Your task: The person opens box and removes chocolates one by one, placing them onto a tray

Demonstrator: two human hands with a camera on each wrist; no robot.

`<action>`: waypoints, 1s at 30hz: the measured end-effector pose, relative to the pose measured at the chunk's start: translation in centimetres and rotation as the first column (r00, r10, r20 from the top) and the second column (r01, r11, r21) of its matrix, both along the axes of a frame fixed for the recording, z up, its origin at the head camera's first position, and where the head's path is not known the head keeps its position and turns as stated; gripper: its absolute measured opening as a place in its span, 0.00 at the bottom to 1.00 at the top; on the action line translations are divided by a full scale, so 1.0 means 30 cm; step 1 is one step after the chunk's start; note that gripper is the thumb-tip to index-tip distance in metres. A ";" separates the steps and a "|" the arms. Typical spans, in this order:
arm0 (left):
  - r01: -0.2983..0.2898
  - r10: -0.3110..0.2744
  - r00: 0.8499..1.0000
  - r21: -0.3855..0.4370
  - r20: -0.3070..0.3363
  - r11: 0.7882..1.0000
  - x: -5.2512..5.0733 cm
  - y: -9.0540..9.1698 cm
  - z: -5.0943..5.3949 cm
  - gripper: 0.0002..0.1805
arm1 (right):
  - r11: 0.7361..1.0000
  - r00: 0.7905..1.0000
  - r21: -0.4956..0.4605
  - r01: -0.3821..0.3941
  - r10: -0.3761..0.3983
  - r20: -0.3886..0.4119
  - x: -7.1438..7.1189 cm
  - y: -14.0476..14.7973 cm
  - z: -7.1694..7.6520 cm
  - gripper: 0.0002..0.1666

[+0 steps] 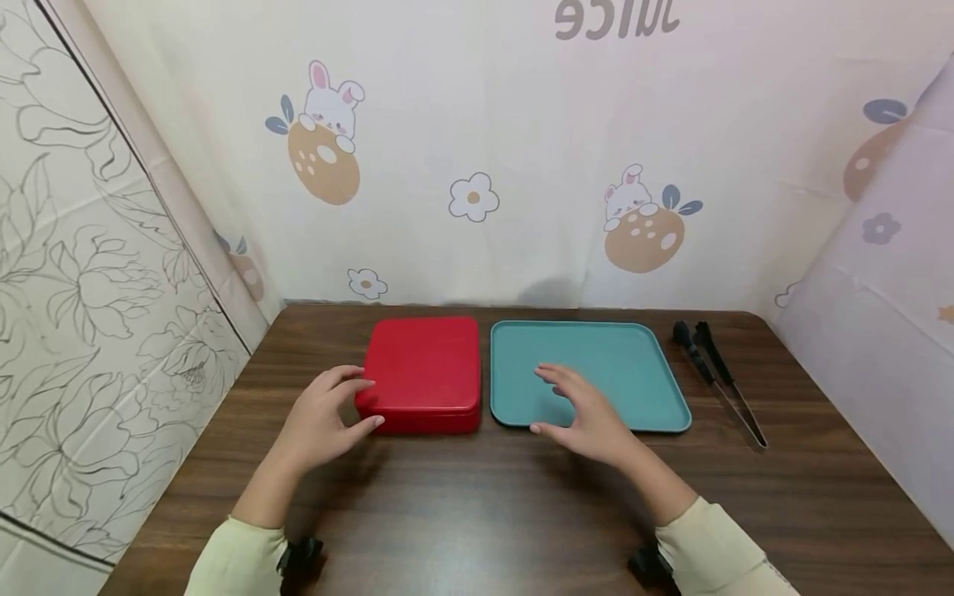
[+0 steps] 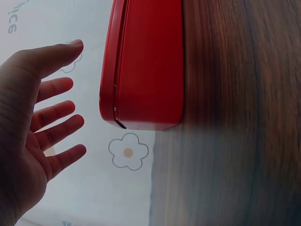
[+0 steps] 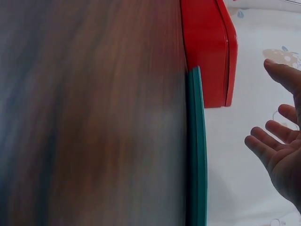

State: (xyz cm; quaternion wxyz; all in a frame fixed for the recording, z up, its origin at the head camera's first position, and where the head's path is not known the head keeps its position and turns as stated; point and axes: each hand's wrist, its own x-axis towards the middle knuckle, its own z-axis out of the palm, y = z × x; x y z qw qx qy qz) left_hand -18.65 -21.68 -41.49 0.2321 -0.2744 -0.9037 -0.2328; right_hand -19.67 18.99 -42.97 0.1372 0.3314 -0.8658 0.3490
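A red lidded box [image 1: 425,364] sits on the wooden table, its lid on; what is inside is hidden. My left hand [image 1: 324,418] hovers at the box's left side, fingers spread and relaxed, holding nothing. In the left wrist view, a gap shows between that hand [image 2: 33,117] and the red box [image 2: 150,66]. Over the near part of a flat teal tray [image 1: 626,372] hangs my right hand [image 1: 585,418], fingers loosely bent and nothing in them. The right wrist view has this hand [image 3: 284,141] apart from the tray's edge [image 3: 197,155].
Black-handled metal tongs [image 1: 723,385] lie to the right of the tray. Behind the table [image 1: 462,513] hangs a printed cloth [image 1: 477,108] with rabbits and flowers. A floral panel [image 1: 104,281] stands at the left, and more cloth [image 1: 879,314] at the right.
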 end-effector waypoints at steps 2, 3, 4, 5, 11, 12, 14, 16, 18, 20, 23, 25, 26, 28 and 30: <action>0.003 -0.003 1.000 -0.005 0.015 1.000 -0.006 0.009 0.001 0.27 | 1.000 0.998 -0.018 -0.013 0.014 0.054 -0.009 -0.012 -0.003 0.47; 0.004 -0.004 1.000 -0.007 0.024 1.000 -0.009 0.014 0.002 0.27 | 0.999 0.997 -0.027 -0.019 0.021 0.076 -0.013 -0.018 -0.004 0.47; 0.005 -0.005 0.999 -0.008 0.032 1.000 -0.012 0.019 0.002 0.27 | 0.999 0.995 -0.034 -0.022 0.025 0.097 -0.018 -0.023 -0.006 0.47; 0.006 -0.006 0.999 -0.010 0.039 1.000 -0.015 0.025 0.003 0.27 | 0.999 0.993 -0.040 -0.026 0.031 0.115 -0.023 -0.029 -0.006 0.48; 0.014 -0.012 0.998 -0.037 0.066 0.999 -0.036 0.058 0.009 0.29 | 0.997 0.977 -0.068 -0.034 0.048 0.209 -0.049 -0.062 -0.012 0.48; 0.014 -0.011 0.997 -0.047 0.070 0.999 -0.041 0.062 0.009 0.30 | 0.997 0.973 -0.072 -0.034 0.049 0.224 -0.053 -0.068 -0.014 0.48; 0.022 -0.017 0.996 -0.062 0.084 0.998 -0.048 0.072 0.011 0.30 | 0.996 0.965 -0.078 -0.033 0.052 0.257 -0.059 -0.080 -0.016 0.48; 0.027 -0.019 0.995 -0.078 0.100 0.997 -0.056 0.082 0.012 0.30 | 0.997 0.955 -0.077 -0.031 0.052 0.291 -0.064 -0.093 -0.020 0.48; 0.032 -0.021 0.993 -0.088 0.117 0.996 -0.063 0.092 0.016 0.31 | 0.997 0.945 -0.077 -0.026 0.050 0.323 -0.068 -0.106 -0.024 0.48; 0.041 -0.028 0.991 -0.095 0.133 0.995 -0.070 0.103 0.022 0.31 | 0.997 0.935 -0.073 -0.013 0.038 0.353 -0.071 -0.117 -0.029 0.49; 0.054 -0.036 0.988 -0.118 0.150 0.992 -0.082 0.116 0.029 0.31 | 0.997 0.916 -0.078 0.005 0.027 0.401 -0.075 -0.133 -0.034 0.50; 0.068 -0.046 0.987 -0.139 0.156 0.988 -0.089 0.123 0.034 0.30 | 0.996 0.897 -0.089 0.019 0.022 0.441 -0.076 -0.143 -0.037 0.50; 0.075 -0.050 0.986 -0.152 0.160 0.986 -0.092 0.126 0.037 0.30 | 0.994 0.884 -0.103 0.025 0.026 0.466 -0.076 -0.149 -0.038 0.50; 0.087 -0.057 0.984 -0.176 0.169 0.980 -0.098 0.131 0.044 0.31 | 0.989 0.854 -0.140 0.036 0.042 0.518 -0.076 -0.161 -0.040 0.50; 0.096 -0.060 0.981 -0.199 0.183 0.975 -0.102 0.137 0.052 0.31 | 0.982 0.818 -0.182 0.054 0.061 0.572 -0.074 -0.175 -0.043 0.50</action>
